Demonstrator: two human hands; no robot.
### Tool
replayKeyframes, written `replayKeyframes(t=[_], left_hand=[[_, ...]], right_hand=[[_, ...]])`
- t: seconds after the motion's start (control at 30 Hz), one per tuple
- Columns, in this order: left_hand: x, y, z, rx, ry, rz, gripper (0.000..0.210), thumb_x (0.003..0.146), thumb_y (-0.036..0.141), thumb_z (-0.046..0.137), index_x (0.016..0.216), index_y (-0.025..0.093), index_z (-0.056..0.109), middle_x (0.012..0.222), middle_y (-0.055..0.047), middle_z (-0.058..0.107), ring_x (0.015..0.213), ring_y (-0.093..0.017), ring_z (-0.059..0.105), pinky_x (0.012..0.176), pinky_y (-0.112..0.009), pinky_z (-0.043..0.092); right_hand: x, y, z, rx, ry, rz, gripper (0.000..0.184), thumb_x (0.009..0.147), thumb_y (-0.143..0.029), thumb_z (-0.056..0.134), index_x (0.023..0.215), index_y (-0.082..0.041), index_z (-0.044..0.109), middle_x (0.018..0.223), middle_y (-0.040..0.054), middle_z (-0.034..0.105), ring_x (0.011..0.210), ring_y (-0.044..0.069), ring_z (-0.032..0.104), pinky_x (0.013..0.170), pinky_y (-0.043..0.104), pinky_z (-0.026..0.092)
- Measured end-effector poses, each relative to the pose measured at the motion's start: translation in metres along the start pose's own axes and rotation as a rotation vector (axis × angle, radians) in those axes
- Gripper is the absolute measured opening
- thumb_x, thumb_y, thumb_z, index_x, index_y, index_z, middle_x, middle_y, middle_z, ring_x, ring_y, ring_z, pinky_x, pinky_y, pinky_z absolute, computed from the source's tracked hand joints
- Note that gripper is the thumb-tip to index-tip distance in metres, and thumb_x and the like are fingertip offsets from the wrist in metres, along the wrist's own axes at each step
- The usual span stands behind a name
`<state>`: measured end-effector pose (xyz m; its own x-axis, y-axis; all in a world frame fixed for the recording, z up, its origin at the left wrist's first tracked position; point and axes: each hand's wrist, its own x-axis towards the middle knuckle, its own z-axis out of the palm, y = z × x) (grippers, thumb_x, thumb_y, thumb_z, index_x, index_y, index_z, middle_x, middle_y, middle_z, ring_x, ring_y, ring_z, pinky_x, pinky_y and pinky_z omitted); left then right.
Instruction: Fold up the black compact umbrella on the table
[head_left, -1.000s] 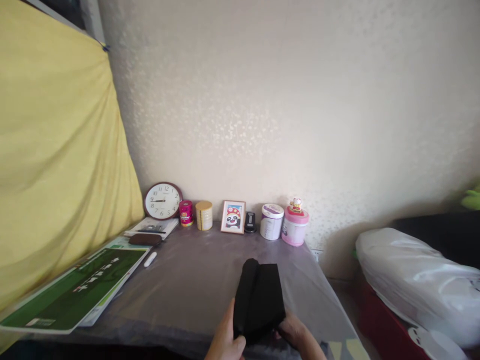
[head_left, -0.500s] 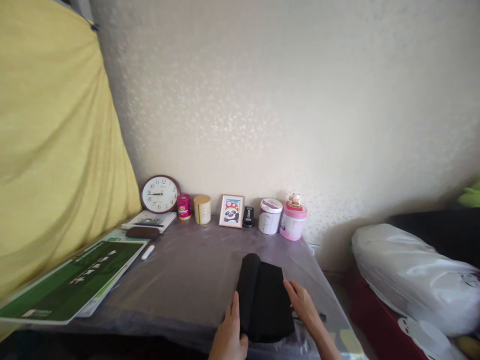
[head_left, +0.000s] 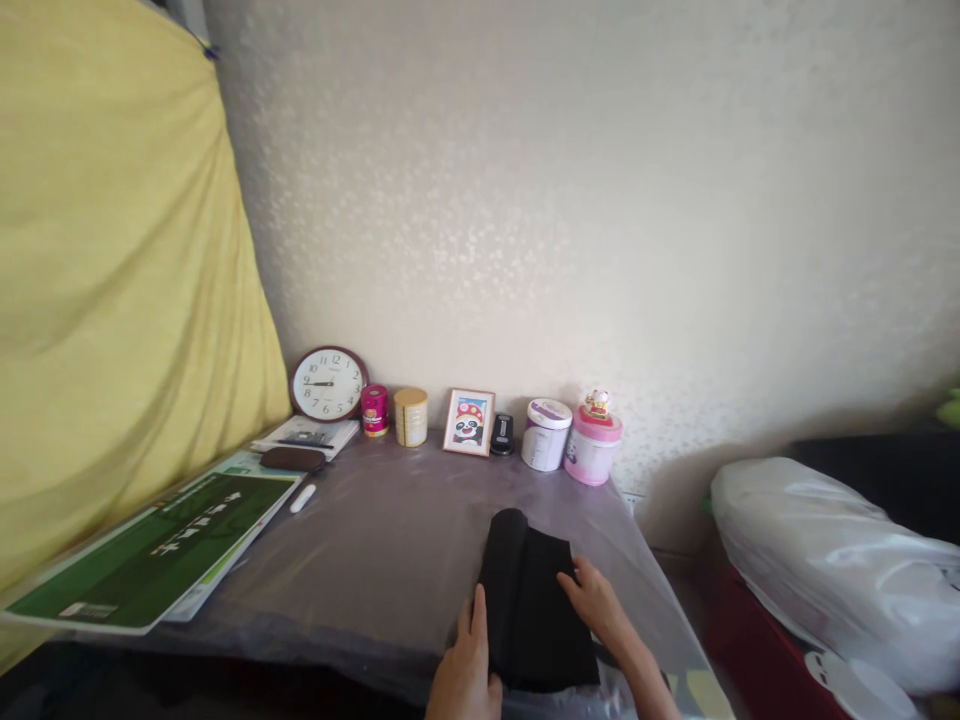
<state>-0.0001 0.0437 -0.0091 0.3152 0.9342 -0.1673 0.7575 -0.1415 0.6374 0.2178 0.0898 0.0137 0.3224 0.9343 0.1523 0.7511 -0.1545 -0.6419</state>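
Observation:
A black, flat, soft-looking item (head_left: pixel 546 610) with a thick rolled left side lies at the front right of the table; I cannot tell its exact kind. My left hand (head_left: pixel 466 665) holds the rolled side, fingers along its outer edge and thumb near the bottom. At the upper right edge, my right hand (head_left: pixel 592 600) has its fingers bent over the black item, gripping the flat part. The undersides of both hands are hidden.
The grey covered table (head_left: pixel 375 560) holds a clock (head_left: pixel 328 384), a pink tin (head_left: pixel 375 411), a yellow-lidded can (head_left: pixel 411 418), a panda picture frame (head_left: pixel 469 422) and two lidded tubs (head_left: pixel 546 436) along the wall. Green booklets (head_left: pixel 150 560) lie left. A white plastic bag (head_left: pixel 817 550) stands right.
My right hand has shifted from the item's right side onto its upper right edge. The flat part's lower right corner has spread slightly outward. The view has shifted a little.

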Motion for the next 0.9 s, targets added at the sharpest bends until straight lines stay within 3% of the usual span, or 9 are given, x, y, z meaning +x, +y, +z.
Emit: replayKeyframes(t=[0.2,0.37,0.53,0.67,0.8,0.9], left_hand=[[-0.001,0.005,-0.003,0.004,0.001,-0.031,0.094,0.062,0.004,0.047,0.14,0.015,-0.005,0.149,-0.016,0.009,0.119,-0.026,0.046,0.099,-0.031,0.034],[0.0,0.012,-0.002,0.074,-0.021,-0.082,0.095,0.06,0.001,0.046,0.14,0.015,-0.002,0.148,-0.017,0.011,0.103,-0.028,0.058,0.086,-0.035,0.045],[0.004,0.008,0.0,0.052,-0.043,-0.087,0.095,0.058,0.002,0.047,0.141,0.015,0.002,0.149,-0.017,0.008,0.1,-0.026,0.06,0.083,-0.031,0.046],[0.006,0.001,0.002,0.049,-0.076,-0.066,0.094,0.059,0.004,0.047,0.141,0.014,0.002,0.149,-0.016,0.005,0.104,-0.025,0.058,0.086,-0.029,0.044],[0.001,-0.011,0.001,0.045,-0.094,-0.054,0.084,0.067,0.012,0.046,0.14,0.008,0.007,0.148,-0.018,0.014,0.116,-0.027,0.05,0.09,-0.031,0.042],[-0.005,-0.02,-0.003,0.055,-0.012,-0.033,0.081,0.07,0.023,0.049,0.14,0.008,0.011,0.146,-0.018,0.02,0.124,-0.029,0.041,0.093,-0.033,0.04]], right_hand=[[0.011,-0.038,0.006,0.346,-0.087,-0.071,0.029,0.072,-0.043,0.051,0.077,-0.017,0.063,0.064,-0.0003,0.064,0.065,0.018,0.058,0.057,0.026,0.042],[0.019,-0.068,0.034,0.412,-0.09,-0.074,0.031,0.071,-0.042,0.053,0.084,-0.016,0.064,0.065,0.0011,0.063,0.065,0.018,0.058,0.057,0.026,0.043],[0.023,-0.071,0.063,0.344,-0.124,-0.033,0.031,0.073,-0.035,0.052,0.094,-0.016,0.063,0.074,0.0043,0.067,0.077,0.022,0.063,0.065,0.028,0.047],[0.024,-0.069,0.072,0.212,-0.133,0.001,0.03,0.073,-0.031,0.054,0.098,-0.017,0.062,0.079,0.0057,0.068,0.086,0.022,0.064,0.068,0.027,0.047],[0.022,-0.069,0.072,0.209,-0.223,0.019,0.033,0.079,-0.033,0.047,0.104,-0.015,0.055,0.078,0.0059,0.069,0.072,0.019,0.066,0.056,0.025,0.047],[0.018,-0.073,0.07,0.31,-0.33,0.011,0.032,0.083,-0.04,0.039,0.099,-0.016,0.053,0.073,0.0039,0.069,0.061,0.016,0.065,0.05,0.023,0.045]])
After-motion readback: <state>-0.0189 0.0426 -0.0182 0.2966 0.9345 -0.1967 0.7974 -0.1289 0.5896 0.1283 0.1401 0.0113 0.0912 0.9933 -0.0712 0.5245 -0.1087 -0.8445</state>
